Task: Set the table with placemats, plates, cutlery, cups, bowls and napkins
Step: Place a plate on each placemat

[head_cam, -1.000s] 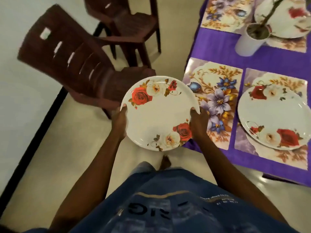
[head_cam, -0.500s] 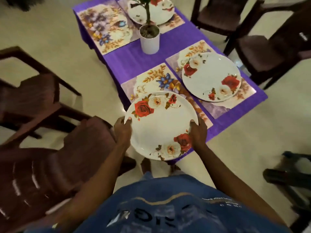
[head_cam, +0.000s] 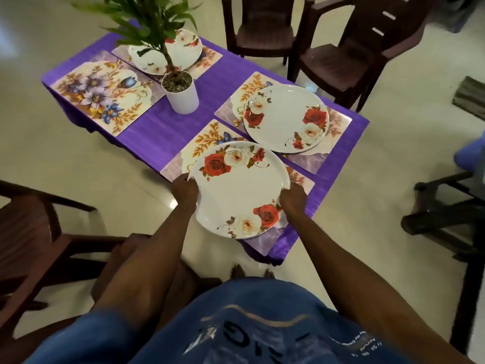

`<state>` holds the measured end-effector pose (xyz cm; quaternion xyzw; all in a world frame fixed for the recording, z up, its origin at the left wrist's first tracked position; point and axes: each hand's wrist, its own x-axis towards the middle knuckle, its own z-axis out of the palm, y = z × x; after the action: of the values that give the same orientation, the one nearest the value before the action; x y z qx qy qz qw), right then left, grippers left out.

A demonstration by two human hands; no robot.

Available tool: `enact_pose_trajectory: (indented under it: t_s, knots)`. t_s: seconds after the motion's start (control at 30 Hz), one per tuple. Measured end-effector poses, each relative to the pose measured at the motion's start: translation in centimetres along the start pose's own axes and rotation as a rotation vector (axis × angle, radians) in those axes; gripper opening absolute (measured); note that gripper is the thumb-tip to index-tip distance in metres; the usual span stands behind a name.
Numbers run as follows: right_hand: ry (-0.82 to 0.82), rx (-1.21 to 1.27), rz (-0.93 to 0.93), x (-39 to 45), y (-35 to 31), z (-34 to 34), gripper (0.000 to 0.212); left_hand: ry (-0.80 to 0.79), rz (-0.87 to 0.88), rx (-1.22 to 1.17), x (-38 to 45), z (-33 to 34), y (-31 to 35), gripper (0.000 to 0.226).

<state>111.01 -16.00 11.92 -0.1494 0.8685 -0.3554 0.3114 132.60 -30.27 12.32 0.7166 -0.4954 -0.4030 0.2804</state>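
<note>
Head view: left hand (head_cam: 185,189) and right hand (head_cam: 292,197) curl fingers round opposite rims of the plate (head_cam: 240,191) — kept level over the nearest placemat (head_cam: 207,139), just before the potted plant (head_cam: 181,93).

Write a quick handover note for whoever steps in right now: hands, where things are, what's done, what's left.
Left hand and right hand each grip a rim of the held plate, over the near placemat.
Done: four placemats down; right plate and far plate on theirs.
Left: set this plate down; the far-left placemat needs a plate. No cutlery, cups, bowls or napkins in view.
</note>
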Motion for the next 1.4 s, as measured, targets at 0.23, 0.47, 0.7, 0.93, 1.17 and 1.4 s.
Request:
enact_pose_trajectory:
  t_s: [0.23, 0.47, 0.7, 0.93, 1.17, 1.4]
  knots:
    - [-0.054, -0.127, 0.001, 0.3, 1.5, 0.8, 0.027, -0.015, 0.007, 0.025, 1.6, 0.3, 0.3, 0.019]
    - [-0.015, -0.109, 0.032, 0.7, 1.6, 1.4, 0.024, -0.010, 0.029, 0.001, 3.3, 0.8, 0.6, 0.024]
    - [0.151, -0.063, 0.113, 0.8, 2.3, 3.6, 0.022, -0.197, 0.334, 0.215, 8.2, 1.4, -0.6, 0.019]
    - [0.387, -0.002, 0.184, -1.1, 1.3, 6.5, 0.017, -0.452, 0.488, 0.309, 12.6, 1.2, -1.0, 0.017]
    - [0.485, -0.111, 0.268, -1.8, 0.7, 7.9, 0.029, -0.588, 0.550, 0.310, 15.3, 0.4, -1.1, 0.020]
    - [0.524, -0.045, 0.224, -2.4, 1.5, 8.5, 0.030, -0.579, 0.496, 0.263, 15.1, 0.1, -1.3, 0.024]
